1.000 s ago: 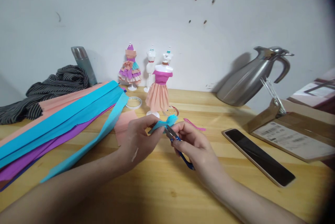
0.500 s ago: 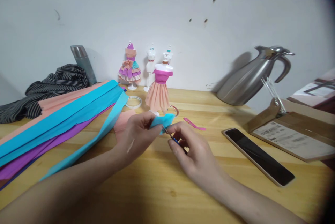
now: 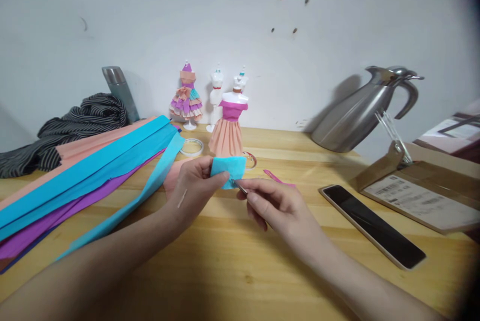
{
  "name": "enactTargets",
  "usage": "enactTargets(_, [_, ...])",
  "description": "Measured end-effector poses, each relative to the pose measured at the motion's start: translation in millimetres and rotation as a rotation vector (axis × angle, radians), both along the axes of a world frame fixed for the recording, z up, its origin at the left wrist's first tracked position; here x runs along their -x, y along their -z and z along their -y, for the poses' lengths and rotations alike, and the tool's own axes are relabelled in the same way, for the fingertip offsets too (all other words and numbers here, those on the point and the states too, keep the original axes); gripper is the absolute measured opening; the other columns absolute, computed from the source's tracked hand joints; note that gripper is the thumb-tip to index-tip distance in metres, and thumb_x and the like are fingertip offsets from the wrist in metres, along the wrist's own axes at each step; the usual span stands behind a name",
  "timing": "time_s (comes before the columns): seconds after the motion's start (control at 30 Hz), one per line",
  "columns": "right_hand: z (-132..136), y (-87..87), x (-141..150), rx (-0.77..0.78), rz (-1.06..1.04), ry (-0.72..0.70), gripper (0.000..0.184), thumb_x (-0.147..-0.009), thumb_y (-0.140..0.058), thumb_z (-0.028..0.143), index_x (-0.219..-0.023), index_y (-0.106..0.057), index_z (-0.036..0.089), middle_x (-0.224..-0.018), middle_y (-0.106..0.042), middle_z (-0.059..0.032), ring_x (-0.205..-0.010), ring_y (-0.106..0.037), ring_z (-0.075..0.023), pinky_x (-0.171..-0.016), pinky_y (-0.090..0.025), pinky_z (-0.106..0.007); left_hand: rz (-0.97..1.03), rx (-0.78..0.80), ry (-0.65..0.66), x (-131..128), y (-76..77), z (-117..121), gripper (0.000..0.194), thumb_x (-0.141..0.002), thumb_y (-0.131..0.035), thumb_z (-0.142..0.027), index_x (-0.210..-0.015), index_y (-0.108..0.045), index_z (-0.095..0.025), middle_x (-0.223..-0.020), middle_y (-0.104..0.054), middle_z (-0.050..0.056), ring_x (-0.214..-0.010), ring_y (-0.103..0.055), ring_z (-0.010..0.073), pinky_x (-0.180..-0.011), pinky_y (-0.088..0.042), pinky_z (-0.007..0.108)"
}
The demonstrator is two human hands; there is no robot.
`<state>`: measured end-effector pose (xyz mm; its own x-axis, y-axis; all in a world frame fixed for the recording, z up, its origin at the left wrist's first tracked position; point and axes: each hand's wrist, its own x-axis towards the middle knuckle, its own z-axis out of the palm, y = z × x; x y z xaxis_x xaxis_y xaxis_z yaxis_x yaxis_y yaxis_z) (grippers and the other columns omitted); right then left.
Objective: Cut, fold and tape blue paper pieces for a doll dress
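Observation:
My left hand [image 3: 195,186] pinches a small blue crepe-paper piece [image 3: 229,170] and holds it up flat above the wooden table [image 3: 240,261]. My right hand [image 3: 275,206] grips small scissors [image 3: 241,188]; only their metal tip shows, touching the lower edge of the blue piece. Right behind the hands stands a little mannequin in a pink and purple paper dress [image 3: 228,128]. A long blue paper strip [image 3: 146,188] lies on the table left of my left hand.
Folded blue, pink and purple crepe sheets [image 3: 75,176] cover the left side. A tape roll [image 3: 192,146], more small mannequins [image 3: 186,97], a steel flask [image 3: 120,92] and striped cloth [image 3: 71,126] sit behind. A steel jug [image 3: 360,111], phone [image 3: 373,225] and cardboard box [image 3: 420,196] are at right.
The blue piece was bunched between my fingers; now it is spread flat and raised a little. My right hand has turned, hiding the scissors' blue handles.

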<state>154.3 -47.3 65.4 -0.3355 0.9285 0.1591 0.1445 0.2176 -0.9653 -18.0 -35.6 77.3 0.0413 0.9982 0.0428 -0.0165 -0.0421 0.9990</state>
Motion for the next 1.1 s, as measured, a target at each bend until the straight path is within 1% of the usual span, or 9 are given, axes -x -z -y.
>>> enactTargets(0.07, [-3,1.8,0,-0.047,-0.045,0.028,0.023,-0.078,-0.062,0.029,-0.095,-0.071,0.016,-0.066,-0.06,-0.0014,-0.048,-0.045,-0.0091,-0.044,-0.038,-0.024,0.045,-0.001,0.008,0,-2.0,1,0.017,-0.07,-0.07,-0.03,-0.077,-0.069,-0.015,-0.077,-0.073,0.003,-0.074,-0.065,0.0177,-0.069,-0.048,0.029])
enactTargets(0.17, [-4,2.8,-1,-0.208,-0.08,0.07,0.019,-0.076,-0.065,0.023,-0.091,-0.075,0.019,-0.064,-0.06,-0.0005,-0.053,-0.048,-0.0104,-0.049,-0.041,-0.025,0.085,0.003,0.003,-1,-3.2,2,0.016,-0.068,-0.072,-0.029,-0.076,-0.069,-0.015,-0.076,-0.073,0.003,-0.074,-0.065,0.0172,-0.069,-0.048,0.028])
enactTargets(0.27, [-3,-0.4,-3,-0.334,0.014,0.055,0.02,-0.079,-0.062,0.017,-0.093,-0.076,0.021,-0.067,-0.064,-0.002,-0.06,-0.054,-0.0131,-0.055,-0.045,-0.028,0.091,-0.013,0.016,-2,-0.9,3,0.016,-0.069,-0.072,-0.029,-0.076,-0.07,-0.015,-0.076,-0.073,0.002,-0.073,-0.064,0.0158,-0.068,-0.047,0.027])
enactTargets(0.43, [0,-5.6,-4,-0.551,0.145,0.091,0.024,-0.082,-0.059,0.012,-0.098,-0.075,0.021,-0.068,-0.063,-0.0019,-0.059,-0.055,-0.0129,-0.055,-0.044,-0.027,0.065,-0.053,-0.005,-1,6.1,1,0.014,-0.07,-0.073,-0.027,-0.074,-0.069,-0.014,-0.069,-0.07,0.0,-0.066,-0.06,0.0127,-0.062,-0.044,0.024])
enactTargets(0.5, [1,-6.4,-5,-0.613,0.175,0.113,0.025,-0.083,-0.058,0.011,-0.099,-0.074,0.021,-0.07,-0.063,-0.0022,-0.061,-0.057,-0.0133,-0.056,-0.046,-0.027,0.075,-0.088,0.002,-2,7.9,1,0.012,-0.07,-0.073,-0.025,-0.074,-0.07,-0.015,-0.068,-0.069,-0.001,-0.064,-0.059,0.0119,-0.062,-0.044,0.024])
enactTargets(0.63, [2,-7.0,-5,-0.685,0.203,0.116,0.026,-0.083,-0.057,0.008,-0.099,-0.074,0.021,-0.072,-0.065,-0.0026,-0.064,-0.06,-0.0139,-0.058,-0.049,-0.027,0.109,-0.154,0.045,-3,8.8,3,0.006,-0.073,-0.072,-0.022,-0.073,-0.071,-0.017,-0.069,-0.07,-0.002,-0.066,-0.06,0.012,-0.067,-0.047,0.025])
enactTargets(0.73, [2,-6.4,-5,-0.721,0.222,0.137,0.025,-0.082,-0.057,0.008,-0.097,-0.073,0.02,-0.072,-0.066,-0.0024,-0.063,-0.061,-0.014,-0.06,-0.051,-0.029,0.122,-0.159,0.086,-3,8.2,4,0.004,-0.074,-0.071,-0.021,-0.074,-0.071,-0.018,-0.072,-0.072,-0.002,-0.069,-0.062,0.0123,-0.07,-0.049,0.025])
enactTargets(0.97, [1,-2.8,-6,-0.726,0.264,0.172,0.018,-0.083,-0.058,0.009,-0.095,-0.07,0.015,-0.073,-0.067,-0.0037,-0.065,-0.062,-0.0146,-0.062,-0.052,-0.03,0.194,-0.136,0.166,-3,7.6,4,0.005,-0.074,-0.071,-0.018,-0.078,-0.073,-0.019,-0.077,-0.074,-0.002,-0.072,-0.064,0.0117,-0.072,-0.05,0.023])
enactTargets(1.1, [1,-4.2,-7,-0.736,0.29,0.185,0.016,-0.083,-0.059,0.008,-0.093,-0.07,0.014,-0.073,-0.068,-0.0043,-0.066,-0.063,-0.0147,-0.06,-0.051,-0.028,0.237,-0.126,0.178,-5,6.0,5,0.005,-0.073,-0.07,-0.016,-0.076,-0.072,-0.019,-0.072,-0.072,-0.003,-0.069,-0.063,0.0103,-0.069,-0.049,0.021])
